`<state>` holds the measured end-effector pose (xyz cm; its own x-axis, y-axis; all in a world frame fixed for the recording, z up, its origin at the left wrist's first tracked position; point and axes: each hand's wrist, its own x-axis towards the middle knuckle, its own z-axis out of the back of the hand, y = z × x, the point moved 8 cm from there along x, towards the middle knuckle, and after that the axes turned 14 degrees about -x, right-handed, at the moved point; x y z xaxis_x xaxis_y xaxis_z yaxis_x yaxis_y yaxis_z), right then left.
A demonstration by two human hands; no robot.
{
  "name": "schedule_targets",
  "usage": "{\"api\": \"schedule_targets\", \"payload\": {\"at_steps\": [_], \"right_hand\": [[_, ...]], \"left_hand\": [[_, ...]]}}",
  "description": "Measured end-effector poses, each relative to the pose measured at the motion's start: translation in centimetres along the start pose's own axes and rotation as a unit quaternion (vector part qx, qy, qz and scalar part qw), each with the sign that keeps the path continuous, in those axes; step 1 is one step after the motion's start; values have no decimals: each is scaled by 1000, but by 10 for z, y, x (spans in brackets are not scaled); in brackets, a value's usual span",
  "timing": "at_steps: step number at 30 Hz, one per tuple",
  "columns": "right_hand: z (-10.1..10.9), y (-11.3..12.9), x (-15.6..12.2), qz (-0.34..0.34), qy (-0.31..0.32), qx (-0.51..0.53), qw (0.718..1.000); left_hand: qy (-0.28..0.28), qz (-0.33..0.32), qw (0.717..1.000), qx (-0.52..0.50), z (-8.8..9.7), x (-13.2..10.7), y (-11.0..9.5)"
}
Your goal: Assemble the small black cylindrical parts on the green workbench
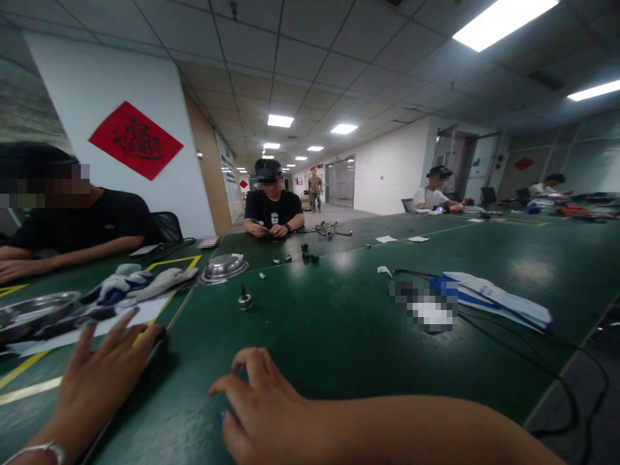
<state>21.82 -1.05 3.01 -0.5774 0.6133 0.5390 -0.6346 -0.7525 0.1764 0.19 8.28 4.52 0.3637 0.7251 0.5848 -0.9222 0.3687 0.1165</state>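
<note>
Right hand [261, 407] grip loosely apart on green table [339, 323], left hand [104, 378] spread flat

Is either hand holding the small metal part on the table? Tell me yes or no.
No: the small metal part stands alone on the green table, apart from the left hand and right hand.

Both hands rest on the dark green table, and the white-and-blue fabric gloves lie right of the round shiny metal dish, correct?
No. In the head view the white-and-blue fabric gloves lie left of the round shiny metal dish. The left hand and right hand do rest on the dark green table.
</note>
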Motion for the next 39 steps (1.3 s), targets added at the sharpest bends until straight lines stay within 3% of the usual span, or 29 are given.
{"api": "schedule_targets", "payload": {"at_steps": [4, 6, 11, 21, 28, 34, 39], "right_hand": [[-2, 1, -1, 6, 4, -3, 1000], [-3, 1, -1, 9, 8, -3, 1000], [-5, 3, -2, 25, 6, -3, 1000], [-8, 6, -4, 56, 16, 0, 998], [-9, 7, -4, 64, 11, -3, 998], [-8, 5, -3, 34, 21, -5, 999], [-9, -8, -2, -51, 35, -9, 998]], "left_hand": [[0, -15, 999, 32, 11, 1, -26], [23, -51, 998, 26, 7, 0, -32], [60, -98, 993, -8, -19, 0, -14], [139, -49, 986, -82, -35, 1, -4], [147, 21, 980, -130, -40, 2, 3], [131, -1, 965, -228, -31, 0, -26], [80, -6, 943, -324, -30, -11, -73]]}}
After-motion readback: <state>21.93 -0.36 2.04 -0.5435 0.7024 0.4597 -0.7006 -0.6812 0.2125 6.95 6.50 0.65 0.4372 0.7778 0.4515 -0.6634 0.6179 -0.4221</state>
